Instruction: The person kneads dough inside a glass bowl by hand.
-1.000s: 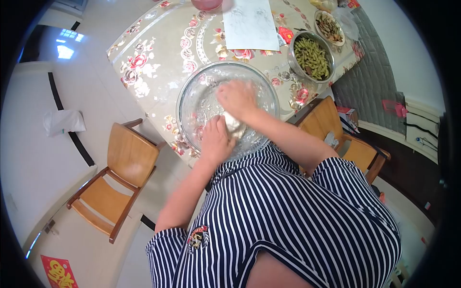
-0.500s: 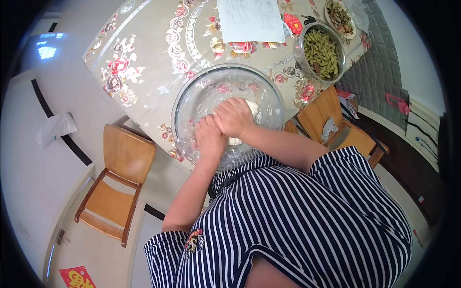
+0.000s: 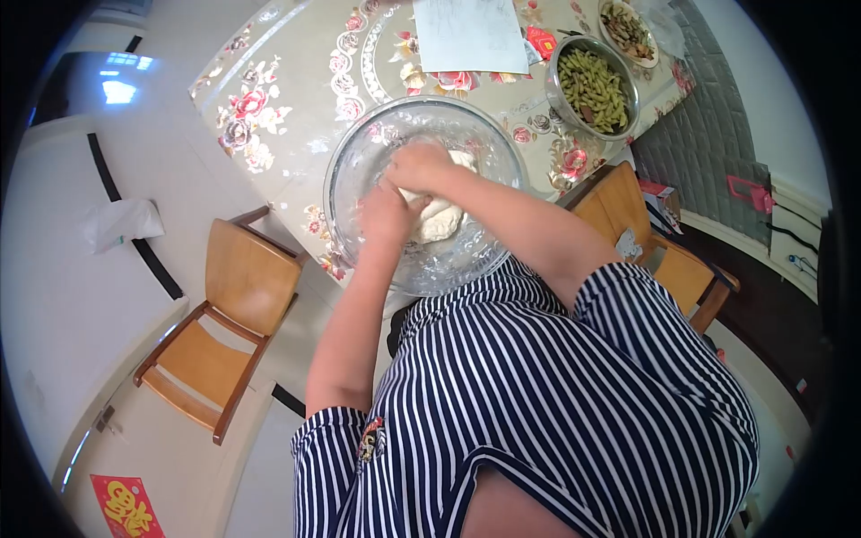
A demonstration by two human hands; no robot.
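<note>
A pale lump of dough (image 3: 439,226) lies in a large clear glass bowl (image 3: 334,199) at the table's near edge. My left hand (image 3: 386,215) is at the dough's left side, its thumb pointing across the lump and its fingers curled around the edge. Just beyond it, my right hand (image 3: 420,167) grips the far left part of the dough, with the fingertips hidden below the hand. The two hands almost touch. Whitish smears coat the inside of the bowl.
A steel bowl of green pods (image 3: 592,90) stands at the far right, beside a plate of food (image 3: 628,34). White paper (image 3: 471,36) and a red packet (image 3: 541,42) lie on the flowered tablecloth (image 3: 296,54). Wooden chairs stand left (image 3: 251,278) and right (image 3: 614,211).
My hands have gone from pressing stacked on top of the dough to gripping its far left edge. More of the dough shows on the near side. The whole view has shifted slightly.
</note>
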